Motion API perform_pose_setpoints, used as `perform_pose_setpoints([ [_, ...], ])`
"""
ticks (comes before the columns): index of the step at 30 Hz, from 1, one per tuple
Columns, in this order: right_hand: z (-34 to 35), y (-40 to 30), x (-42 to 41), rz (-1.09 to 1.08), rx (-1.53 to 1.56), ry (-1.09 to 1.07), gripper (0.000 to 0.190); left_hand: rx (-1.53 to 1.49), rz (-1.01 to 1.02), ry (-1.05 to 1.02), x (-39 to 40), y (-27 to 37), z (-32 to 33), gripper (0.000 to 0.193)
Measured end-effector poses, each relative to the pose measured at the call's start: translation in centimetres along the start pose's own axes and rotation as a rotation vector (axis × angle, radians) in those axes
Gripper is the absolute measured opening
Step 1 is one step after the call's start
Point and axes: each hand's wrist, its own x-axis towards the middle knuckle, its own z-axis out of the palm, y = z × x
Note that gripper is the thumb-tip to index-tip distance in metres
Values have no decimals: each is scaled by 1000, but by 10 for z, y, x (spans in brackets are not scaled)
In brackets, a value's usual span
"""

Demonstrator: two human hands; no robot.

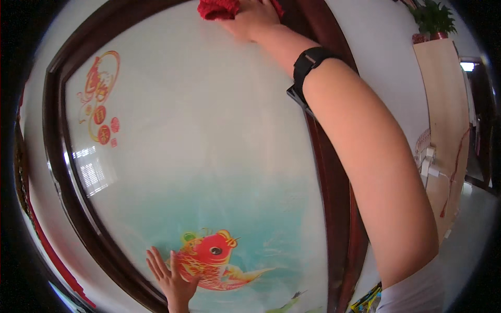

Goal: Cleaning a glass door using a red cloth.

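Observation:
Before me is a pale glass panel (203,101) in a dark reddish-brown wooden frame (54,117). It is decorated with a red and gold carp (211,258) over blue-green water and red-gold lettering at the upper left. At the top edge, my right hand (254,21) presses a crumpled red cloth (219,8) to the panel near the frame; the cloth is partly cut off by the view. My left hand (172,276) rests with spread fingers against the lower panel, just left of the carp, holding nothing. A black-strapped band (311,64) circles my right forearm.
To the right, a pale wooden panel (442,98) carries a potted green plant (433,19) on top. White plugs with a cable (429,166) are on the wall beside it. A dark doorway (483,125) stands farther right. Something yellow and black (366,301) lies low by my right sleeve.

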Motion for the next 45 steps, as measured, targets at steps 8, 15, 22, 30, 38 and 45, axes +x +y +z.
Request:
perform_pose_setpoints([
  [8,4,9,-7,48,-28,66,74,26,-34,-14,0,-1,3,104],
  [15,8,-32,20,376,160,71,72,-65,-97,-39,-11,-10,3,98],
  [22,48,26,86,463,-48,378,78,-176,-40,-85,3,0,-1,91],
  [30,54,-83,113,507,-78,232,86,-116,-9,-86,-1,-4,1,86],
  [38,74,-201,136,356,-104,267,80,-157,-8,-46,-1,-7,2,86],
  [45,99,-299,161,154,-69,288,81,-80,23,-68,-2,-8,-2,86],
])
